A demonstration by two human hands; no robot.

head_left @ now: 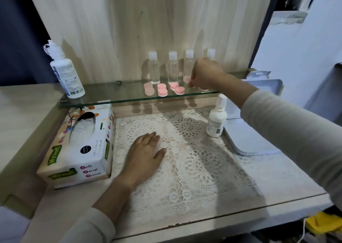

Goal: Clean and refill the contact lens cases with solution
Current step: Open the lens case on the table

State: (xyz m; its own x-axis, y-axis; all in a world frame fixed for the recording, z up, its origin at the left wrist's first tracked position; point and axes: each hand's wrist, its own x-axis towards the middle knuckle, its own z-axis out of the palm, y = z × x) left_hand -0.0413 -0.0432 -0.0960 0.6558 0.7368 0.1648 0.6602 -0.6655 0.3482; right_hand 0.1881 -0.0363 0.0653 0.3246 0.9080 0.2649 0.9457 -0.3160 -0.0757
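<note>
Where the lens cases point(162, 90) sit: in a row along the front part of the glass shelf point(114, 97), just ahead of the clear bottles.
Lens cases: pink, each made of two round caps joined side by side. The leftmost is paler, and the next two show white bases.
Fourth case point(187, 79): a pale pink piece at the right end of the row on the shelf, mostly hidden by the hand.
Right hand point(205, 74): over the shelf's right part, fingers curled down, fingertips pinching the fourth case.
Left hand point(146, 150): below the shelf, palm down on the lace mat point(199, 161), fingers straight and close together, holding nothing.
Clear bottles point(154, 69): four, white-capped, upright along the back of the shelf.
Solution bottle point(65, 72): large, white, upright at the shelf's left end.
Small white bottle point(216, 121): upright on the table point(277, 179), below the shelf's right part.
Tissue box point(81, 144): on the table below the shelf's left end, beside the mat.
</note>
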